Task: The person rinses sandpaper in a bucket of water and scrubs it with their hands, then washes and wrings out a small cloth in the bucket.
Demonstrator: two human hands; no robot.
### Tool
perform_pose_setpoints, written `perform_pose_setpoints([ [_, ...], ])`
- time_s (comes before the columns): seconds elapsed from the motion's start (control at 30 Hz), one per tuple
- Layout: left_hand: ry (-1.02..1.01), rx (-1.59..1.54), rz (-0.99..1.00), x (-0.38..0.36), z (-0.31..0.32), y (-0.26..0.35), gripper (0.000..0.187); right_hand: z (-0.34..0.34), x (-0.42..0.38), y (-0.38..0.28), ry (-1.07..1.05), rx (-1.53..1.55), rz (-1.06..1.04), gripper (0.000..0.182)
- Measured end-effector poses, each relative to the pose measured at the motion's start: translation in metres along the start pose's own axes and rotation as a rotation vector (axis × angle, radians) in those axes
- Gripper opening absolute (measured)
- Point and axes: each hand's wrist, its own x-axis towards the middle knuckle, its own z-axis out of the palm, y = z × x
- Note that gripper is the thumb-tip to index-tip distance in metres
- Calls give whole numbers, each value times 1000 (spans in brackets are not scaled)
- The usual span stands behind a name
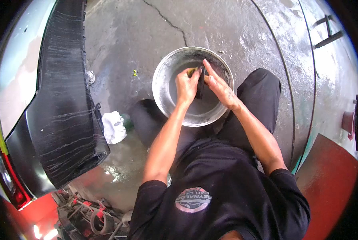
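I am crouched low with my knees spread, so the metal basin sits on the wet concrete floor between my legs, at twelve o'clock from my chest, close enough that both arms reach it with elbows bent. My left hand is inside the bowl with its fingers clenched on the yellow-green sponge, gripping it from the nine o'clock side so it stays over the water rather than dripping on the floor. My right hand comes in from three o'clock, its fingers stretched long and flat, pressed against the dark cloth that hangs between the two hands; I judge the flat palm is there to press the cloth against the sponge, though I cannot tell whether the thumb underneath pinches it. The shallow water lies low in the basin, so the hands work just above it. At nine o'clock from the basin, near my left knee, a white rag lies crumpled on the floor, within an arm's reach. Further out at nine to ten o'clock stands the black car bumper, streaked with runs of water, with the red tail light at its lower end. At one o'clock a crack runs across the concrete
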Motion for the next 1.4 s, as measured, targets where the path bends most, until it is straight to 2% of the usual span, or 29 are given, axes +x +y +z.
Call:
perform_pose_setpoints([
  [0.07, 100, -114, 94, 6, 0, -10, 26, 3, -6, -4, 7, 207, -17, 91],
  [0.1, 158, -132, -25, 28, -2, -9, 24, -11, 5, -15, -21, 204, -64, 90],
  [0.17, 151, -447, -163, 31, -21, -22, 22, -9, 0, -16, -51, 299, -91, 87],
  [0.2, 114, -505, -183, 22, -32, 2, 23, -7, 5, -14, -69, 314, -81, 86],
  [0.3, 29, -192, 3, -6, -18, 4, 27, -2, 7, 0, 15, 263, -40, 92],
  [0.33, -15, -139, 122, -16, -5, 6, 28, 0, 6, 0, 32, 129, -73, 92],
  [0.37, 31, 59, 361, -22, 3, 4, 22, 1, 4, -2, 48, -6, -103, 91],
  [0.43, 75, 87, 53, -19, 3, 24, 19, 6, -5, -9, 37, -173, -91, 87],
  [0.47, 66, 130, -22, -8, 2, 26, 21, 6, -7, -11, 19, -73, -49, 86],
  [0.57, -19, -167, -188, 26, 2, -28, 18, 6, -4, -7, 8, 241, 7, 83],
  [0.67, 74, -312, -156, 37, 2, -57, 20, -1, 7, -8, -34, 496, 15, 80],
  [0.73, 85, -399, -391, 43, -1, -70, 23, -4, 11, -11, 7, 630, 37, 68],
  [0.77, 112, -445, -476, 44, 0, -78, 23, -8, 12, -8, 29, 593, 60, 64],
  [0.83, 70, 221, -188, 52, 2, -98, 27, -15, 18, 6, 61, 522, 99, 57],
  [0.87, 95, 552, -188, 49, 9, -96, 25, -12, 23, 12, 161, 429, 179, 48],
  [0.9, 32, 654, -215, 45, 13, -98, 22, -13, 25, 27, 184, 322, 200, 46],
  [0.93, -156, 676, -259, 40, 12, -96, 19, -16, 30, 46, 138, 147, 164, 46],
  [0.97, -194, 835, -117, 37, 25, -130, 20, -19, 45, 63, 92, -295, 129, 41],
  [1.0, -338, 816, -151, 38, 34, -143, 29, -24, 59, 85, 60, -603, -73, 37],
  [1.03, -603, 870, -38, 48, 45, -195, 39, -28, 73, 106, 93, -916, -284, 35],
  [1.07, -650, 866, -81, 43, 53, -194, 39, -35, 89, 114, -25, -1086, -71, 36],
  [1.1, -696, 859, -129, 40, 54, -193, 39, -26, 93, 88, -8, -1185, 164, 39],
  [1.13, -526, 627, -232, 34, 46, -177, 40, -17, 97, 62, -20, -1293, 406, 42],
  [1.17, -509, 756, -196, 33, 36, -149, 40, -22, 109, 75, -2, -1281, 621, 46],
  [1.2, -353, 705, -291, 32, 34, -126, 39, -3, 99, 38, 164, -1091, 703, 48],
  [1.23, -283, 655, -318, 36, 31, -114, 38, -31, 121, 136, -109, -1341, 597, 48],
  [1.3, -152, 545, -384, 43, 21, -103, 38, -67, 158, 337, -75, -1383, 175, 41],
  [1.37, -18, 373, -325, 42, 12, -101, 37, -41, 133, 204, -438, -1611, 40, 32],
  [1.4, 31, 281, -309, 41, 7, -91, 37, -38, 128, 182, -127, -1275, 112, 31],
])
